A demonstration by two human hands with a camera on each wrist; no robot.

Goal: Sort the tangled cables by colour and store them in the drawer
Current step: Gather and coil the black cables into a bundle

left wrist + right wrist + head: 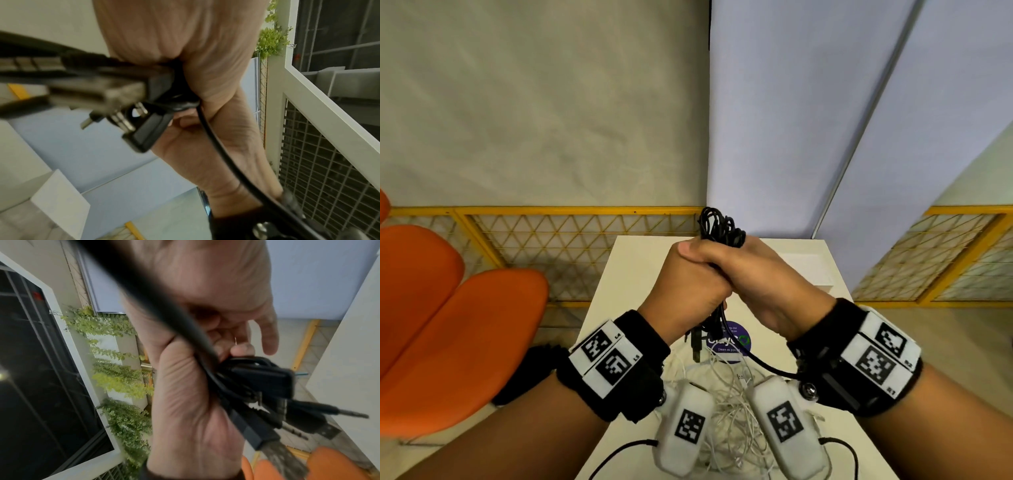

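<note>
**Op A:** Nearest to me I see a loose tangle of thin white cables [726, 407] lying on the white rectangular table [640, 260], partly hidden under my wrist cameras. Can you read anything?

**Op B:** The wristbands carry small codes: "L4" and "L5" on the left one, something like "R1" and "R2" on the right, though those are tiny. Just beyond the white tangle there is a round purple sticker [736, 339] on the tabletop; I make out "Clean as you", the rest is covered.

**Op A:** Above it, my left hand [688, 291] and right hand [760, 277] are pressed together, fingers curled round a bundle of black cables [719, 226]. Loops stick out above the fists; the plugs [697, 344] hang below them, over the sticker.

**Op B:** The wrist views agree: USB and jack plugs [292, 412] dangle out of the grip.

**Op A:** Edges: the table's left edge runs near an orange moulded chair [465, 329]; its far edge stops short of a yellow mesh fence [571, 240]. A white box [811, 270] sits at the far right corner. I can't see any drawer.
</note>
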